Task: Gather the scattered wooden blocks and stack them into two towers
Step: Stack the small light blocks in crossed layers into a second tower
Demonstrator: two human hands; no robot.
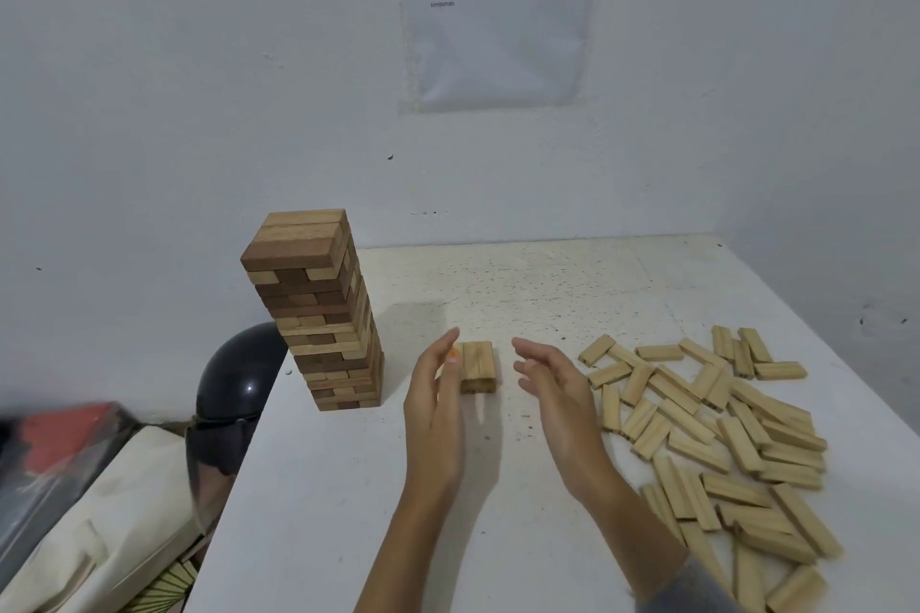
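Low starter stack [478,366] of pale wooden blocks, laid side by side, sits near table centre. Whether a second layer lies under the top one I cannot tell.

Left hand [433,418] at the stack's 9 o'clock: fingers straight, holding nothing, fingertips at or just against the stack's left face. Right hand [552,393] at 3 o'clock: open, fingers loosely bent, holding nothing, apart from the stack.

Tall tower [318,309] of mixed brown and pale wooden blocks stands at 10 o'clock, near the left edge of the white table [348,488]. Loose blocks [722,433], pale wood, lie scattered from 3 to 5 o'clock, some close to the near right edge.

Beyond the left edge, at 8 o'clock, a black rounded object [239,378]. On the wall at 12 o'clock, a printed sheet [498,15].

Risks, as judged:
- A push from the left alone, with nothing bracing the right side, could skew the stack. A crooked base would probably make every later layer lean.
- The tall tower is close to the left arm's working space. A brush from wrist or elbow could topple it, likely off the table.
- The right forearm crosses above the loose blocks. A careless sweep could knock the edge ones to the floor.
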